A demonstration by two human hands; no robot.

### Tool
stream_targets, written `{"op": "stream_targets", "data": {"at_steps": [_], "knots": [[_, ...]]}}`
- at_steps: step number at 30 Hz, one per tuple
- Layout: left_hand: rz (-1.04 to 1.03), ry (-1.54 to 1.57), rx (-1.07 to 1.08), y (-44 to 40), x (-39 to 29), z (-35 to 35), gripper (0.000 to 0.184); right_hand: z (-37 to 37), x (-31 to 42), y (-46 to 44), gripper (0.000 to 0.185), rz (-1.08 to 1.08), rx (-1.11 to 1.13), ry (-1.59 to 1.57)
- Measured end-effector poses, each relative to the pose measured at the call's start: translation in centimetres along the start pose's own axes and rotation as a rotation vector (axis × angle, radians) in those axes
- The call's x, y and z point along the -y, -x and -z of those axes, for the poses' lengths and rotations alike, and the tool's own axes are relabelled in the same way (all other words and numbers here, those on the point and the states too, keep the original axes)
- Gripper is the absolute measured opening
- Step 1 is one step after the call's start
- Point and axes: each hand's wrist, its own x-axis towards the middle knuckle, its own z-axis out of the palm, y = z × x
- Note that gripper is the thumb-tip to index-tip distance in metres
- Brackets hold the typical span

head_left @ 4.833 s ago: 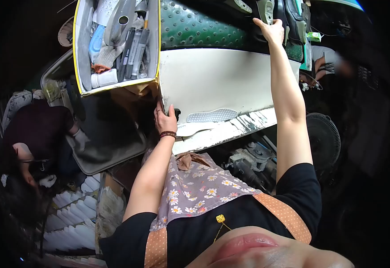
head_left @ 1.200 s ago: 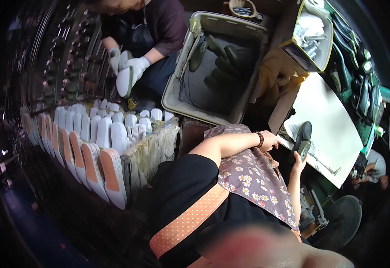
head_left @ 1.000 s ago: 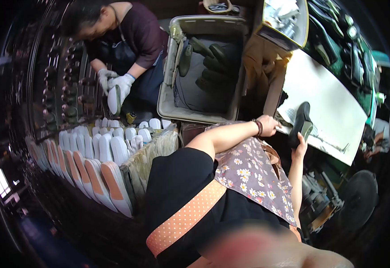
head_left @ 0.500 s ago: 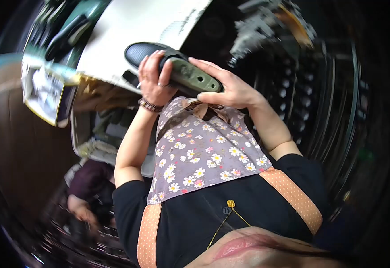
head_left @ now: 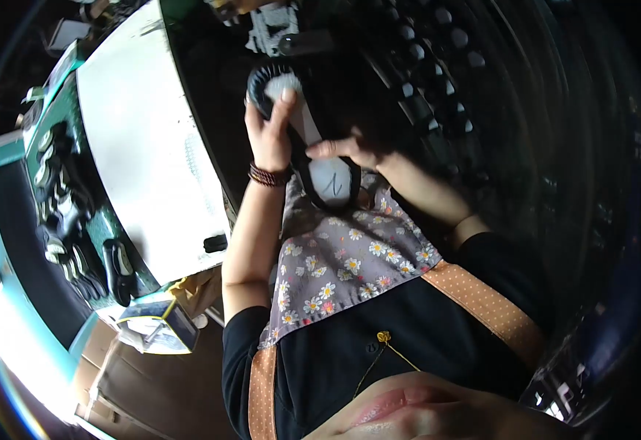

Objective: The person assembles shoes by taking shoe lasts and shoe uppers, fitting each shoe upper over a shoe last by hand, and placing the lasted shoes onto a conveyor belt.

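Observation:
A black shoe upper on a last [head_left: 333,180] is turned with its underside towards me. Gathered black leather rings its toe, and a pale insole with a dark handwritten mark on the heel runs down its length. Wrapped around the toe end is my left hand [head_left: 269,136], its thumb pressed on the pale underside and a dark beaded bracelet at the wrist. My right hand [head_left: 357,149], slightly blurred, grips the shoe near its middle, a digit laid across the insole. Some of its fingers are hidden. The heel end is close to my flowered apron [head_left: 357,253].
On my left stands a white-topped table [head_left: 133,110]. Beyond it a green surface [head_left: 104,224] carries several dark shoes [head_left: 119,268]. A yellow-edged box [head_left: 160,330] stands by the table's near end. Grey machinery [head_left: 273,29] is ahead, and dark racks [head_left: 438,73] are to the right.
My view has swung to the right. The shoe has been turned over, from its last-top side to its insole side. Both hands have shifted their grip on it.

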Motion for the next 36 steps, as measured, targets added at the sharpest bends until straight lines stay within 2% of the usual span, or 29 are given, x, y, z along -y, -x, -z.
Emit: {"op": "stream_targets", "data": {"at_steps": [1,2,4,6,8,9,11,12,13,14,15,16,17,18,20,22,24,26,27,28,29,30,31,32,33,34,35,36], "knots": [[-0.026,-0.055,0.016,-0.8,0.4,-0.2,0.035,0.0,-0.1,0.0,0.086,0.008,-0.047,-0.03],[0.054,0.039,0.092,-2.6,0.3,-0.2,0.036,0.3,0.6,-0.7,0.086,0.015,-0.09,-0.054],[0.252,0.115,0.048,-5.2,-0.3,-1.0,0.033,1.4,0.9,-1.7,0.063,-0.051,-0.127,-0.265],[0.279,0.151,0.112,-7.7,1.0,-1.7,0.029,1.9,2.2,-3.0,0.047,-0.073,-0.161,-0.44],[0.295,0.14,0.109,-7.7,1.3,-1.5,0.03,2.4,1.4,-2.7,0.035,-0.301,0.033,-0.369],[0.404,0.257,0.106,-8.2,3.3,0.0,0.031,1.8,0.5,-2.6,0.036,-0.33,0.035,-0.408],[0.279,0.009,0.062,-6.7,3.7,0.9,0.03,0.0,-1.6,-2.2,0.037,-0.387,0.067,-0.444],[0.239,-0.203,0.17,-6.2,3.8,1.2,0.029,0.2,-2.2,-1.3,0.038,-0.4,0.091,-0.438],[-0.114,-0.475,0.193,-5.8,4.6,1.4,0.026,0.8,-4.7,-1.0,0.04,-0.355,0.13,-0.432],[0.173,-0.172,0.069,-5.3,3.6,0.3,0.025,0.7,-5.6,-0.5,0.042,-0.407,0.064,-0.42],[0.092,-0.201,-0.005,-5.3,5.3,-0.5,0.033,1.5,-8.0,-0.3,0.037,-0.435,0.019,-0.428],[0.072,-0.292,-0.106,-4.1,3.8,-0.1,0.045,1.1,-5.5,-0.4,0.038,-0.529,-0.024,-0.434],[0.061,-0.383,-0.209,-2.9,2.3,0.2,0.057,2.8,-9.0,-0.8,0.04,-0.506,0.027,-0.516],[0.071,-0.408,-0.203,-2.0,2.3,1.0,0.069,2.6,-8.5,-1.2,0.044,-0.482,0.087,-0.598],[0.109,-0.44,-0.232,-3.4,4.2,0.4,0.088,4.1,-5.7,-2.8,0.053,-0.503,0.201,-0.548],[0.05,-0.434,-0.355,-1.2,5.7,0.4,0.088,5.2,-4.2,-3.9,0.053,-0.574,0.213,-0.497],[-0.133,-0.437,-0.347,2.8,7.5,3.8,0.078,7.6,-3.9,-6.2,0.054,-0.585,0.339,-0.371],[-0.23,-0.41,-0.414,9.2,7.1,8.3,0.063,11.4,-3.7,-10.0,0.053,-0.68,0.383,-0.28],[-0.151,-0.381,-0.581,14.3,6.6,10.9,0.051,11.8,-2.6,-11.0,0.053,-0.66,0.406,-0.212],[-0.078,-0.221,-0.736,19.4,7.2,13.8,0.046,11.3,-1.1,-11.5,0.054,-0.638,0.42,-0.142],[0.081,-0.221,-1.067,24.9,6.9,15.3,0.036,10.2,0.3,-12.2,0.055,-0.549,0.37,0.008],[-0.147,-0.459,-1.436,29.2,11.6,19.1,0.027,8.9,2.0,-12.5,0.056,-0.452,0.317,0.152],[-0.091,-0.33,-1.617,35.4,12.4,20.7,0.023,7.9,3.3,-13.8,0.058,-0.451,0.153,0.432],[-0.047,-0.617,-1.837,41.6,16.8,23.5,0.025,6.8,4.5,-14.4,0.058,-0.463,0.155,0.548],[0.026,-0.521,-2.008,46.0,20.9,23.9,0.031,7.7,4.9,-16.5,0.058,-0.449,0.136,0.605],[0.129,-0.298,-2.246,52.9,24.8,24.7,0.024,7.3,5.1,-16.9,0.058,-0.407,0.122,0.652],[-0.085,0.337,-2.294,59.3,28.6,23.6,0.01,7.0,5.2,-17.7,0.059,-0.37,0.108,0.689],[-0.175,0.687,-2.362,61.8,31.0,21.7,0.013,6.9,5.1,-18.4,0.059,-0.336,0.101,0.714]]}}
